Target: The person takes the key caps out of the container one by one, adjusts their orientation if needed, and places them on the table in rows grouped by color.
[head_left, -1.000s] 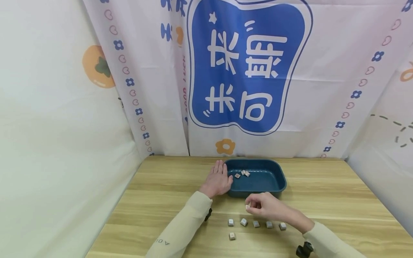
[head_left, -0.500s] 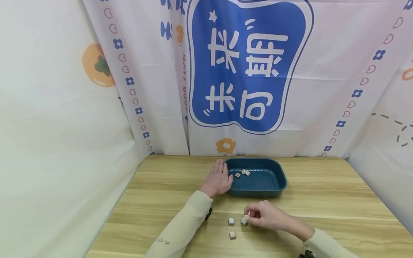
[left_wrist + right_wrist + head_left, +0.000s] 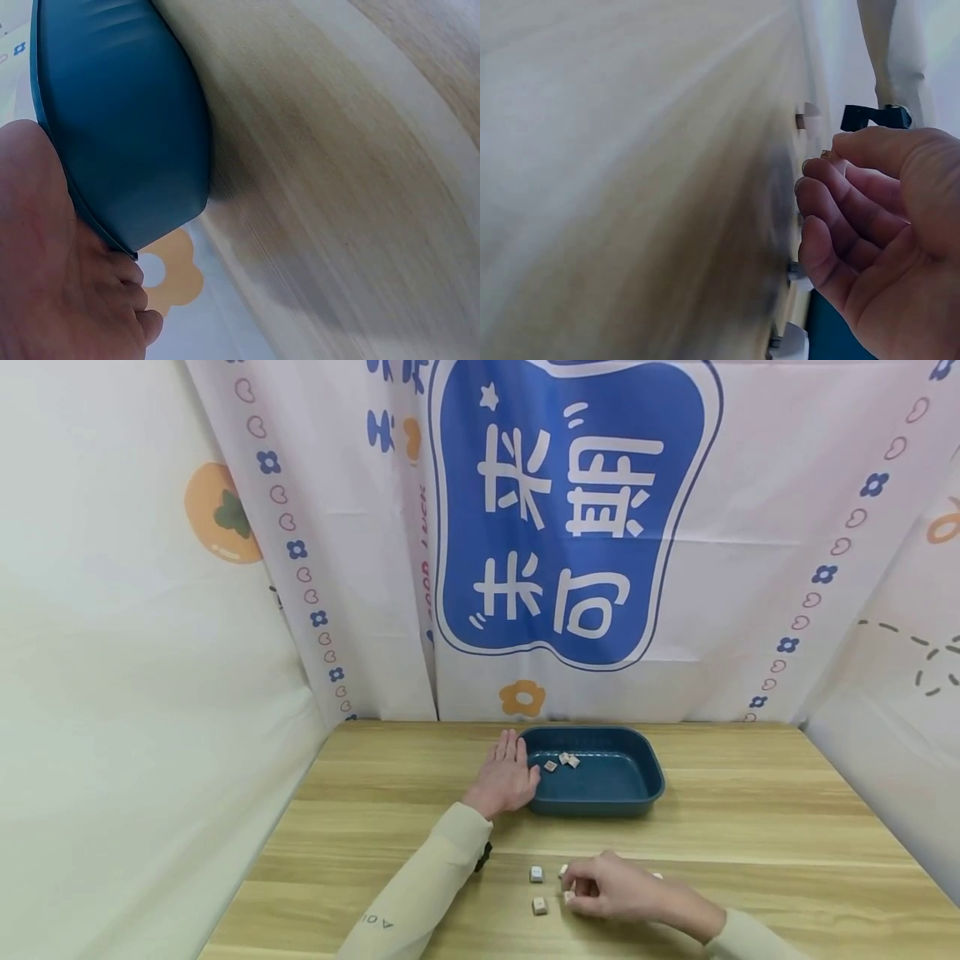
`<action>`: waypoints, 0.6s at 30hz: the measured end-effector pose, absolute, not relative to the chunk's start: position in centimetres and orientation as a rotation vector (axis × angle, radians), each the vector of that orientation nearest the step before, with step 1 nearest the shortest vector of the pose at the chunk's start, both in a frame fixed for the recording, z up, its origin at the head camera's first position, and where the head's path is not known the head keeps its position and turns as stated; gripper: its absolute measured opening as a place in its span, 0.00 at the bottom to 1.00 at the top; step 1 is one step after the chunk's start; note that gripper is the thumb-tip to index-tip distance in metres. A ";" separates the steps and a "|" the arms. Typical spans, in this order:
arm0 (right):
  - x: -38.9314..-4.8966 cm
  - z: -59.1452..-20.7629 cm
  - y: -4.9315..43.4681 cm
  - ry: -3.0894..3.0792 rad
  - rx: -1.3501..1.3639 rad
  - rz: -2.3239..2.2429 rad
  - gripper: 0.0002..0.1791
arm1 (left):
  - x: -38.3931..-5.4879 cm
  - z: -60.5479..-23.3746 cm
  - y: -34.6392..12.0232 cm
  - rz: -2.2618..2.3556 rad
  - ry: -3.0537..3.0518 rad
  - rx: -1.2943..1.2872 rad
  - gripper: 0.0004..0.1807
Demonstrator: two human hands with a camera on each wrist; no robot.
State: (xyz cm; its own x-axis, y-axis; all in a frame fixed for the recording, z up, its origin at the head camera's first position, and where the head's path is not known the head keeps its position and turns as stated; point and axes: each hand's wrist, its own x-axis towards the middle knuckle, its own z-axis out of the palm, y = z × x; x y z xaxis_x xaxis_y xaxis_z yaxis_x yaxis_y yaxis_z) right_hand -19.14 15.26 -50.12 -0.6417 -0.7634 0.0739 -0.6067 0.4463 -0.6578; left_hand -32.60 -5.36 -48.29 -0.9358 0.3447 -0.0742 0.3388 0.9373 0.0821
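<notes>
My left hand [image 3: 504, 777] lies with straight fingers along the left rim of a dark teal tray [image 3: 592, 809]; in the left wrist view its thumb lies over the rim. Between thumb and fingertips my right hand [image 3: 618, 892] pinches a small white keycap [image 3: 568, 897], close over the table. Just left of it sits another keycap [image 3: 540, 907], and behind that one a further keycap [image 3: 536, 874] begins a row. Most of that row is hidden behind the right hand, with one keycap [image 3: 657, 876] peeking out past the wrist. Only a sliver of the pinched keycap [image 3: 826, 154] shows in the right wrist view.
Inside the tray, toward its left end, lie a few small keycaps [image 3: 550, 767]. The wooden table [image 3: 720, 802] meets a printed curtain [image 3: 735, 610] right behind the tray. White cloth hangs at both sides.
The right hand has come down and nearer with its keycap, from by the tray's front, past the row, to beside the single front keycap. The left hand stays at the tray.
</notes>
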 end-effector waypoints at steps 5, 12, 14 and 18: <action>-19.0 -50.7 15.1 2.483 -1.141 -0.906 0.04 | -32.5 -48.2 -5.4 0.097 3.000 0.534 0.37; -18.9 -51.0 15.0 2.513 -1.176 -0.864 0.02 | -32.4 -48.3 -5.4 0.110 3.008 0.533 0.36; -18.8 -51.0 14.9 2.519 -1.187 -0.855 0.02 | -32.4 -48.3 -5.4 0.114 3.013 0.530 0.36; -18.7 -50.9 14.8 2.519 -1.171 -0.855 0.03 | -32.4 -48.2 -5.4 0.116 3.016 0.530 0.36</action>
State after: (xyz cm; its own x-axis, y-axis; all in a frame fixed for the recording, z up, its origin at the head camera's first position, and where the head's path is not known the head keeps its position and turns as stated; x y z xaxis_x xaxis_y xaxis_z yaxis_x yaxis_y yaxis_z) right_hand -18.71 14.76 -50.95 -0.6524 -0.7572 0.0318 -0.6200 0.5090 -0.5971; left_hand -32.39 -5.40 -48.20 -0.9373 0.3429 -0.0626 0.3370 0.9374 0.0880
